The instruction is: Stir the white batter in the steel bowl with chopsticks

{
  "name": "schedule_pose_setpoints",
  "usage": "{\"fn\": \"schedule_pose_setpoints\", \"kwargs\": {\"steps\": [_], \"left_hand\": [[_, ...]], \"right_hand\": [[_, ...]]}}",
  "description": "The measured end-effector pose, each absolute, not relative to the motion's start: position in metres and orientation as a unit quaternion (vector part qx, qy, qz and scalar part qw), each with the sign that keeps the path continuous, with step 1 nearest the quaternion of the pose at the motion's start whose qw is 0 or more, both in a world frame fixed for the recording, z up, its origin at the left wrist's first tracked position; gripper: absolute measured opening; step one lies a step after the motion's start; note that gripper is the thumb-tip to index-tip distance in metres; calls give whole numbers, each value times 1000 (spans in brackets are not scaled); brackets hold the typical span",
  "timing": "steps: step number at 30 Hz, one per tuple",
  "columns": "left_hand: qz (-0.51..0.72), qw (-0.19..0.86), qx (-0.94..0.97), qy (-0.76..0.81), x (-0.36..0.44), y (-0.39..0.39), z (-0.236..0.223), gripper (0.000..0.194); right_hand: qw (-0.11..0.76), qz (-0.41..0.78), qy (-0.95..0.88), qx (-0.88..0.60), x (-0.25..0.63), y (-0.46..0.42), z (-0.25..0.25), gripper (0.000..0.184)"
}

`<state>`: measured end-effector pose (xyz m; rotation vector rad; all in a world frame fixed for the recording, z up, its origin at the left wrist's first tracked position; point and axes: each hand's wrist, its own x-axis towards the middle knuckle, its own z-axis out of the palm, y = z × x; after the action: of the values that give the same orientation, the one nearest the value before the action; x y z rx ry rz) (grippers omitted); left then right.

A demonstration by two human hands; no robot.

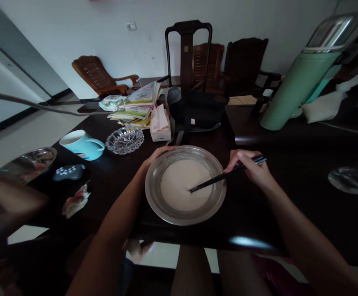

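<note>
A wide metal bowl [154, 201] stands on the dark table in front of me, holding a smooth, pale, milky liquid or batter [179, 176]. My left hand [159, 153] curls against the bowl's far left rim; part of its fingers is hidden behind the edge. Dark chopsticks [214, 179] slant down over the right rim, their tips dipping into the liquid near the middle. Around their upper end my right hand [249, 164] is closed, just right of the bowl.
Left of the bowl are a glass dish [125, 140], a blue mug [81, 144], a crumpled wrapper [76, 200] and another person's arm [9, 193]. Behind it are a tissue pack [160, 125], booklets [140, 102] and a black bag [200, 109]. A green thermos [302, 80] stands back right.
</note>
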<state>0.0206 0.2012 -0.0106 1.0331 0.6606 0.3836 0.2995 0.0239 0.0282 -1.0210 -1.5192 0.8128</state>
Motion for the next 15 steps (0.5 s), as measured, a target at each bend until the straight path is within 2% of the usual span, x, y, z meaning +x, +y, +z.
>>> {"fn": "schedule_pose_setpoints", "kwargs": {"steps": [3, 6, 10, 13, 15], "left_hand": [[182, 794, 474, 335, 20, 200, -10, 38], [184, 787, 468, 356, 19, 199, -10, 37], [186, 787, 479, 342, 19, 197, -8, 37], [184, 793, 469, 343, 21, 195, -5, 36], [186, 797, 460, 344, 21, 193, -4, 36]], "right_hand": [[460, 323, -706, -430, 288, 23, 29, 35], [444, 272, -727, -448, 285, 24, 30, 27], [507, 218, -672, -494, 297, 25, 32, 34], [591, 252, -601, -476, 306, 25, 31, 43], [603, 298, -589, -448, 307, 24, 29, 44]]}}
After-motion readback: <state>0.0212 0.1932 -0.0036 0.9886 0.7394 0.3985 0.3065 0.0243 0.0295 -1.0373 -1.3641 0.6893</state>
